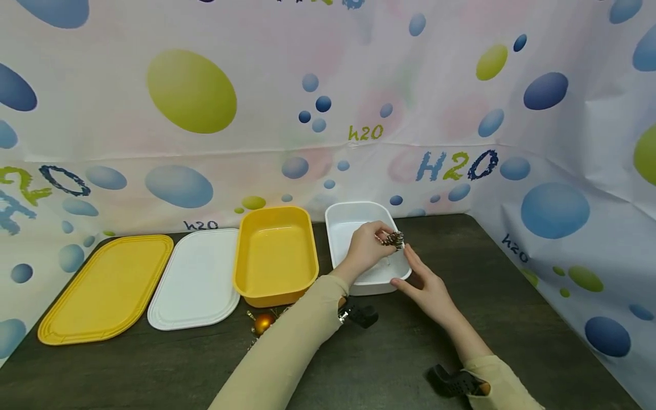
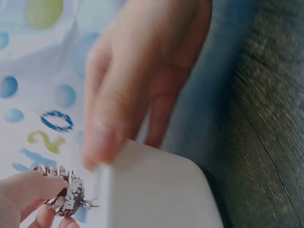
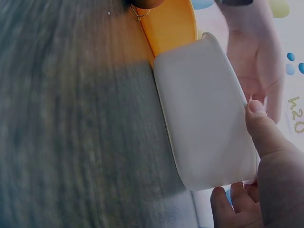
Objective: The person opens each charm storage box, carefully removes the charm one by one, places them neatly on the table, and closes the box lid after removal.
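My left hand point(image 1: 365, 247) pinches a pine cone point(image 1: 394, 240) with pale-tipped scales over the white plastic container point(image 1: 376, 289). In the left wrist view a short gold loop sticks out from the cone point(image 2: 71, 194). At the container's near right corner, my right hand point(image 1: 429, 290) grips the rim. In the right wrist view its thumb point(image 3: 257, 108) lies on the near rim, while the other fingers reach round the side wall. Most of the container's inside is hidden behind my left hand.
Left of the white container stands a yellow container point(image 1: 277, 299). A white lid point(image 1: 197, 279) and a yellow lid point(image 1: 107, 287) lie farther left. An orange bauble point(image 1: 264, 323) with other small ornaments sits partly behind my left sleeve. A patterned sheet point(image 1: 266, 114) hangs behind the table.
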`<state>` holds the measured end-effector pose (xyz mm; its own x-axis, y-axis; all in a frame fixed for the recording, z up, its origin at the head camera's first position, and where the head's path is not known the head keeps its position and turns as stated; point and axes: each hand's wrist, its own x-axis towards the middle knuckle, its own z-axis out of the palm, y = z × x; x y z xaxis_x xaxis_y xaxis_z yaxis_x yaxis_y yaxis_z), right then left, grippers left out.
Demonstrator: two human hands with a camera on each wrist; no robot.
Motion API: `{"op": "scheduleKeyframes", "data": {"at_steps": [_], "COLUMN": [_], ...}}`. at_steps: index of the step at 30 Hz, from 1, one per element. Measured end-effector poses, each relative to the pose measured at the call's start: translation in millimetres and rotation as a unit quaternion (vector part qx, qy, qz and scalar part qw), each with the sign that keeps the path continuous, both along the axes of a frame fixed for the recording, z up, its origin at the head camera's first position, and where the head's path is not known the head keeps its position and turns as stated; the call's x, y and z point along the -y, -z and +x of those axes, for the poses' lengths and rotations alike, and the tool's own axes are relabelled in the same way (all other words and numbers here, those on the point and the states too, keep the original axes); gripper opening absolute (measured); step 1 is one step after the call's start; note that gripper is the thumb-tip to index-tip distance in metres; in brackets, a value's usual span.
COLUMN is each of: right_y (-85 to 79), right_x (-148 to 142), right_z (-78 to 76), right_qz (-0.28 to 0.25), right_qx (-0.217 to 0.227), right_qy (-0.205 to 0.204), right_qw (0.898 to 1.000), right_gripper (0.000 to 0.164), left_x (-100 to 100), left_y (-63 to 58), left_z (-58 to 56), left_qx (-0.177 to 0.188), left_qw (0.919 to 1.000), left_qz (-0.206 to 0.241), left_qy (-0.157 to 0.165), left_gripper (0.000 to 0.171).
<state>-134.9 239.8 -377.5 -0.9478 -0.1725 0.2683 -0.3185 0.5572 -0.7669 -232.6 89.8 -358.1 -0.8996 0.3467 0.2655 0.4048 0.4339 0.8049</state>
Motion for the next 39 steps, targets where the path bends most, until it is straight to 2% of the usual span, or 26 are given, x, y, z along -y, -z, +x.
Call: {"op": "scheduleKeyframes", "data": {"at_steps": [3, 7, 12, 19, 22, 29, 34, 39], "right_y": [4.5, 21.0, 35.7, 38.1, 34.3, 9.1, 6.3, 3.5], "right_x": [-3, -11, -19, -19, -16, -4, -3, 0], "right_z": [-1.7, -10.1, -17.3, -18.1, -16.3, -3.1, -2.9, -1.2], "right_qz": [-0.004, -0.008, -0.021, -0.026, -0.025, -0.026, -0.011, -0.014], "right_qx": [0.000, 0.003, 0.001, 0.005, 0.004, 0.001, 0.000, 0.006], "right_qy": [0.001, 0.003, -0.006, -0.008, -0.006, -0.011, -0.010, -0.005], "right_qw": [1.000, 1.000, 1.000, 1.000, 1.000, 1.000, 1.000, 1.000], "right_gripper": [0.073, 0.076, 0.077, 0.078, 0.076, 0.074, 0.075, 0.073], "left_x": [5, 15, 32, 55, 65, 90, 109, 125], "left_y": [-8.5, -23.8, -35.8, -33.2, -32.0, -27.6, -25.3, -23.5], "left_z": [9.9, 26.9, 44.0, 60.8, 68.3, 82.6, 93.4, 102.8], "left_qx": [-0.003, -0.003, -0.021, -0.017, -0.013, 0.015, 0.016, 0.040], "left_qw": [0.9997, 0.9983, 0.9963, 0.9959, 0.9962, 0.9937, 0.9934, 0.9941], "left_qz": [0.002, -0.005, -0.012, 0.009, 0.011, 0.024, 0.036, 0.026], "left_qy": [0.024, 0.059, 0.082, 0.088, 0.086, 0.108, 0.108, 0.097], "left_gripper": [0.028, 0.028, 0.029, 0.042, 0.038, 0.029, 0.031, 0.033]}}
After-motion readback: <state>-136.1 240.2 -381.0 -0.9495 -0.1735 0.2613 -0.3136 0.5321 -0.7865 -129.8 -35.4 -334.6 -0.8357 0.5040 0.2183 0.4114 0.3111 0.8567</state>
